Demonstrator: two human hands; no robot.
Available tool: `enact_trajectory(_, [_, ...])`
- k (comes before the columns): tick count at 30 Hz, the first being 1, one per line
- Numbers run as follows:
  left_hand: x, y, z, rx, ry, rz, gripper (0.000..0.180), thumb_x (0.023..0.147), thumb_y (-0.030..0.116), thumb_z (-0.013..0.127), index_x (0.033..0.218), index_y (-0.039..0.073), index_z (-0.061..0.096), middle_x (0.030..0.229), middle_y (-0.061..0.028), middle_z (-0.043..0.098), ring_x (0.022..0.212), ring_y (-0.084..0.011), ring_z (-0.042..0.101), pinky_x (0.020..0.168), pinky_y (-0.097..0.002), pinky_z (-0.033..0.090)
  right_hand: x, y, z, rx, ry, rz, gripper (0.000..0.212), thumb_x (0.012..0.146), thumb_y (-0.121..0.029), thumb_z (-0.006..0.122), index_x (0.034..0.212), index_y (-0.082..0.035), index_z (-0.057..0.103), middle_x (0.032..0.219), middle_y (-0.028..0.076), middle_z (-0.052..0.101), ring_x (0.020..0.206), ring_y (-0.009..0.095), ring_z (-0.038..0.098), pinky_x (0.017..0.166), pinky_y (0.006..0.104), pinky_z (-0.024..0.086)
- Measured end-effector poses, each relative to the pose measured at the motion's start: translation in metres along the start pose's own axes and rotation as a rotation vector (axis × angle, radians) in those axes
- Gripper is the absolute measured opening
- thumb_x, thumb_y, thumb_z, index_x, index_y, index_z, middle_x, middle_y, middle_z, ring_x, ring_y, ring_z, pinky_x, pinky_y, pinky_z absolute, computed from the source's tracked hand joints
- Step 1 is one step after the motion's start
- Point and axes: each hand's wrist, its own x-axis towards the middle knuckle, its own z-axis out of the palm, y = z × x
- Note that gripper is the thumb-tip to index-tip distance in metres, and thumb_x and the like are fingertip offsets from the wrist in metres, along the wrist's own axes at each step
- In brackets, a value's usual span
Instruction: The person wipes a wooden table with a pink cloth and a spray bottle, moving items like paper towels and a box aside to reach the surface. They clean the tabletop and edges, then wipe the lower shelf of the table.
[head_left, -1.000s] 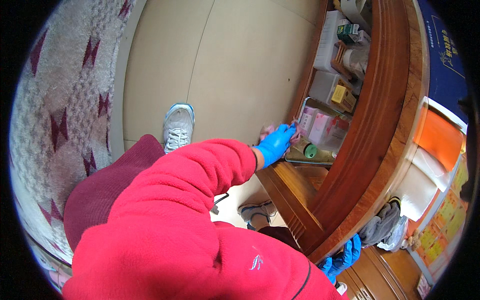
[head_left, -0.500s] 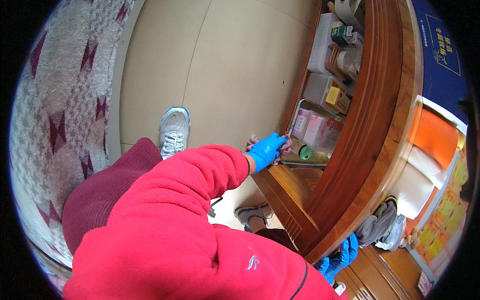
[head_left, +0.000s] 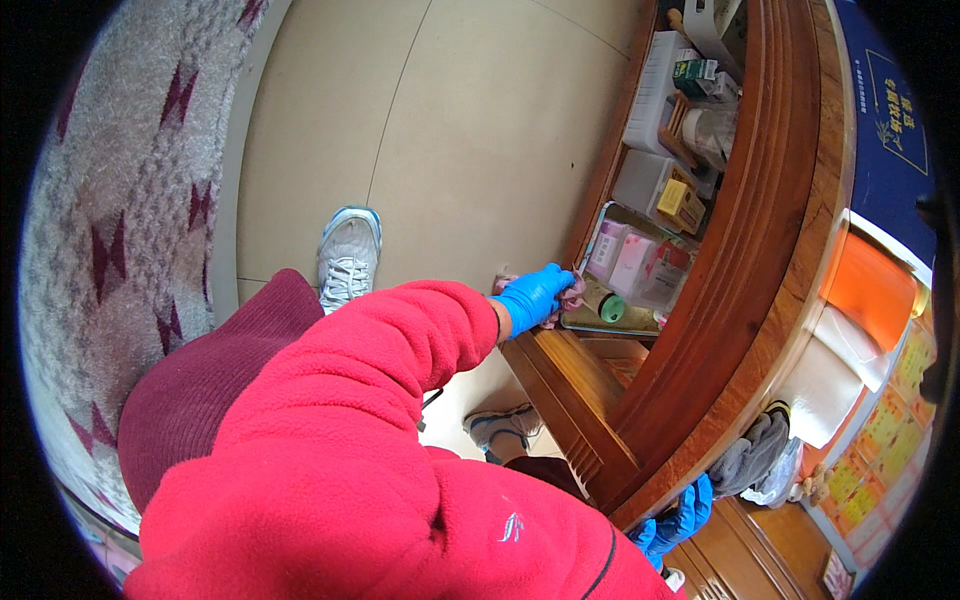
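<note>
My left hand (head_left: pixel 532 298), in a blue glove, is closed round a bunched pink cloth (head_left: pixel 571 297) at the near rim of an open wooden drawer (head_left: pixel 572 352). Folds of the cloth stick out on both sides of the hand. Just right of it, a container with a green cap (head_left: pixel 611 308) lies in a tray beside a clear plastic box (head_left: pixel 645 268) with pink contents. My right hand (head_left: pixel 680 518), also gloved in blue, lies at the edge of the wooden tabletop (head_left: pixel 690 448), fingers extended and partly apart; its palm is hidden.
Farther along the drawer are plastic bins (head_left: pixel 655 95), a yellow box (head_left: pixel 681 204) and a clear jar (head_left: pixel 708 135). Grey cloth (head_left: pixel 748 455), white tissue (head_left: pixel 822 385) and an orange box (head_left: pixel 868 290) sit on the tabletop. A patterned grey cover (head_left: pixel 140 200) is at left; my shoe (head_left: pixel 348 255) stands on tiles.
The view has shifted slightly. My left hand keeps its hold on the pink cloth at the drawer's rim, with hardly any movement, and my right hand stays at the tabletop edge.
</note>
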Motion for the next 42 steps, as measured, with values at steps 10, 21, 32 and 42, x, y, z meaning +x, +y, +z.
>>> enact_trajectory(10, [0.006, 0.013, 0.002, -0.546, 0.258, -0.039, 0.014, 0.096, 0.004, 0.046, 0.088, 0.013, 0.053, 0.078, -0.0054, 0.055, 0.052, -0.0135, 0.045, 0.047, -0.0326, 0.038, -0.001, -0.002, 0.004, 0.043, 0.048, 0.008, 0.067, 0.098, -0.058, 0.049, 0.14, -0.005, 0.05, 0.146, 0.022, 0.045, 0.135, 0.036, 0.043, 0.114, 0.0498, 0.031])
enact_trajectory(21, [-0.004, 0.005, -0.003, 0.23, 0.181, -0.026, 0.018, 0.094, 0.004, 0.046, 0.076, 0.009, 0.045, 0.077, -0.0071, 0.061, 0.052, -0.0187, 0.053, 0.049, -0.0356, 0.049, -0.003, 0.003, 0.003, 0.021, 0.038, 0.001, 0.067, 0.097, -0.057, 0.051, 0.14, -0.006, 0.05, 0.145, 0.023, 0.046, 0.134, 0.036, 0.045, 0.114, 0.0494, 0.032])
enact_trajectory(32, [0.008, 0.002, 0.004, -0.412, 0.151, 0.023, 0.018, 0.093, 0.006, 0.047, 0.076, 0.009, 0.043, 0.076, -0.0071, 0.057, 0.047, -0.0189, 0.047, 0.047, -0.0382, 0.05, 0.002, 0.0, 0.005, 0.022, 0.049, -0.023, 0.067, 0.097, -0.058, 0.05, 0.14, -0.006, 0.051, 0.144, 0.023, 0.048, 0.133, 0.036, 0.046, 0.113, 0.0497, 0.033])
enact_trajectory(42, [0.041, 0.043, -0.009, -0.07, 0.214, 0.257, 0.017, 0.09, 0.007, 0.047, 0.073, 0.011, 0.044, 0.072, -0.0052, 0.056, 0.051, -0.0181, 0.049, 0.045, -0.0348, 0.04, -0.001, 0.002, 0.005, 0.005, 0.055, -0.033, 0.068, 0.096, -0.059, 0.051, 0.141, -0.007, 0.05, 0.146, 0.023, 0.046, 0.133, 0.036, 0.046, 0.113, 0.0503, 0.033])
